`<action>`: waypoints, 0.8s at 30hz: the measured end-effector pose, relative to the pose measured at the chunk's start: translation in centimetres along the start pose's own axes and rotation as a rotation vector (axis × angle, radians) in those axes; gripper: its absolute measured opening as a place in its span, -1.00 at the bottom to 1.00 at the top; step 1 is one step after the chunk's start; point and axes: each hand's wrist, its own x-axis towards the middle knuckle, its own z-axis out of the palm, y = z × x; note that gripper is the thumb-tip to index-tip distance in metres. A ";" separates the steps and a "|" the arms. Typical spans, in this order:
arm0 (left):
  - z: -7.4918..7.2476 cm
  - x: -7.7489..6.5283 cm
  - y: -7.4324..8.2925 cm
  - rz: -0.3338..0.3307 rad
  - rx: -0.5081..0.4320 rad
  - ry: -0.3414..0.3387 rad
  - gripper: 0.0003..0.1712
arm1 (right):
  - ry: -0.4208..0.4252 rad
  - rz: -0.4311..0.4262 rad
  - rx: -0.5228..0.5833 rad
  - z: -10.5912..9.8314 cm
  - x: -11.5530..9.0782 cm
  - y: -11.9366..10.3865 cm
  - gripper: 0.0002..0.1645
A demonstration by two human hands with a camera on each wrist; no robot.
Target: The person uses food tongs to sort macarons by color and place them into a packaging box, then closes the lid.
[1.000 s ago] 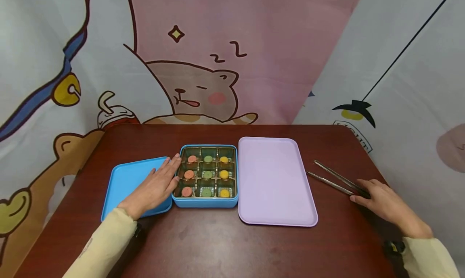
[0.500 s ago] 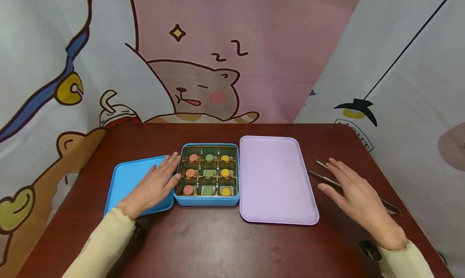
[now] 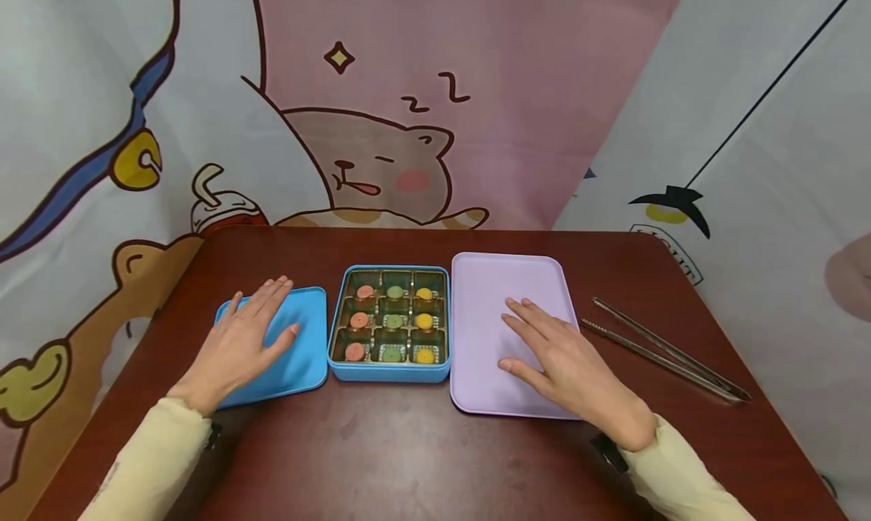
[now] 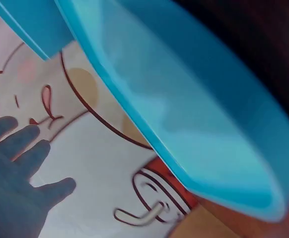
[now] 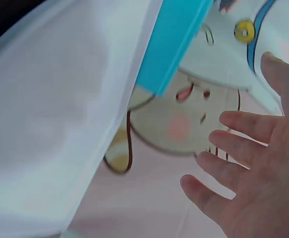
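Note:
My left hand (image 3: 234, 347) hovers over the blue lid (image 3: 302, 339), fingers extended, holding nothing; the left wrist view shows a gap between hand and lid. My right hand (image 3: 571, 366) is spread above the lilac tray (image 3: 483, 294), also holding nothing. Between lid and tray stands a blue box (image 3: 388, 373) with a gold divided insert. Its compartments hold pink discs (image 3: 358, 320), green discs (image 3: 394, 321) and yellow discs (image 3: 425, 321), a column of each colour, which look like small macarons or biscuits. Metal tongs (image 3: 670, 351) lie on the table, right of the tray.
The dark red-brown table (image 3: 408, 453) carries everything. Its back edge meets a printed cartoon curtain (image 3: 517, 128). The tray's left edge stands close beside the box.
My right hand has let go of the tongs and moved left over the tray. The left hand has drawn back left from the box's side to above the lid.

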 end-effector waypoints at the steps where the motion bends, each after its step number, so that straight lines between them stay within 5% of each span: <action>1: -0.2 -0.2 -0.5 0.004 0.019 0.011 -0.08 | -0.016 -0.014 -0.002 0.2 0.4 -0.4 -0.16; 9: -0.9 -2.9 -4.4 0.005 0.096 0.048 -0.06 | -0.143 -0.082 -0.105 1.9 2.5 -2.2 -0.09; 24: -0.4 -5.0 -10.1 -0.166 0.116 -0.115 0.08 | -0.242 -0.072 -0.082 3.6 4.0 -3.4 0.02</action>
